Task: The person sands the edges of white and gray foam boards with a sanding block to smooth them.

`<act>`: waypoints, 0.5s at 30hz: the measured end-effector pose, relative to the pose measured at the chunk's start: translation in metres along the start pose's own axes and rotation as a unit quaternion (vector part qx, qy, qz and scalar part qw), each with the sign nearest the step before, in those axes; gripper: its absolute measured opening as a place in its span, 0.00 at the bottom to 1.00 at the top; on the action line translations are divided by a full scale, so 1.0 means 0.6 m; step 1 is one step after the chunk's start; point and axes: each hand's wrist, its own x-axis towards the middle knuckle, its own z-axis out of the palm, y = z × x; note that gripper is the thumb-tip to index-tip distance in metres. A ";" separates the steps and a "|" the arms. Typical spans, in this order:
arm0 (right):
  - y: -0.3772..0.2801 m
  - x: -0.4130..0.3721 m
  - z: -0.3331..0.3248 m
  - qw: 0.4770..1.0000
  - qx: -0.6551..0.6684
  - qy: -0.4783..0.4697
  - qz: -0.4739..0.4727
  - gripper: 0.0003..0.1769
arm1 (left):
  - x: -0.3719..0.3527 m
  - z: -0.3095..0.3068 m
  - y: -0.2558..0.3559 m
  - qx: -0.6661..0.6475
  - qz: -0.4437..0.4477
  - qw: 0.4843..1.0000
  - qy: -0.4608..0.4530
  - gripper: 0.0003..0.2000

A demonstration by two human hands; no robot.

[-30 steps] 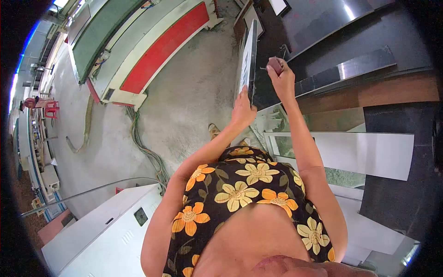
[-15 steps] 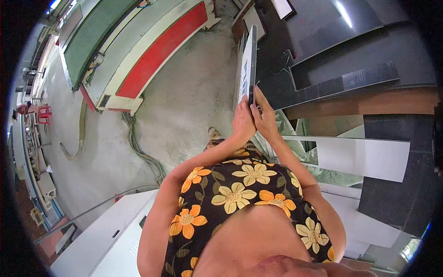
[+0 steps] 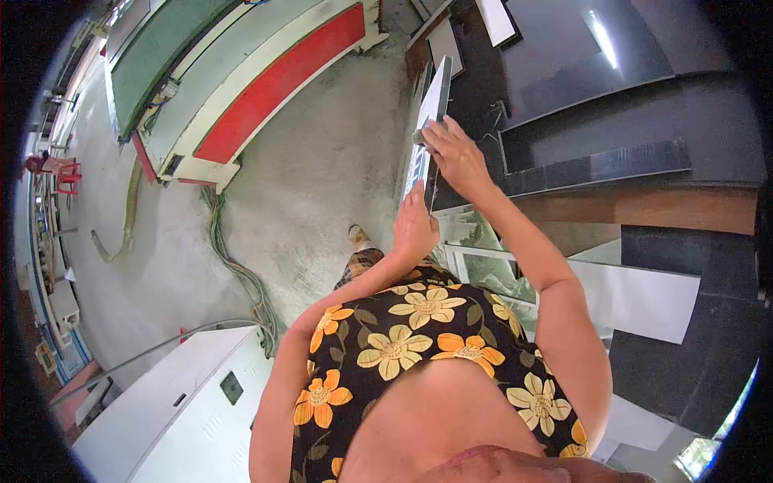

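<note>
A long narrow panel (image 3: 436,92) with a white face, dark lettering and a dark edge stands tilted ahead of my body. My left hand (image 3: 415,228) is closed around its near end, fingers on the lettered face. Farther up the same panel, my right hand (image 3: 459,159) bends over the edge. Its fingers are closed on a small grey block-like piece (image 3: 419,137), which sits against the panel's white face. What exactly this piece is cannot be made out.
Dark glossy sheets (image 3: 596,105) lie stacked at the right, above a brown board (image 3: 644,205) and a white strip (image 3: 636,298). A red-and-white machine (image 3: 282,88) stands at upper left. Cables (image 3: 233,258) run across the concrete floor to a white cabinet (image 3: 201,386).
My right hand has moved from the panel's near end, beside my left hand, to farther up its edge. The grey piece now shows at its fingers. My left hand still holds the panel.
</note>
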 end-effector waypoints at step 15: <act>0.227 0.197 0.027 0.996 -0.004 0.030 0.080 0.16 | -0.010 0.017 0.015 0.008 -0.002 0.999 0.045 0.33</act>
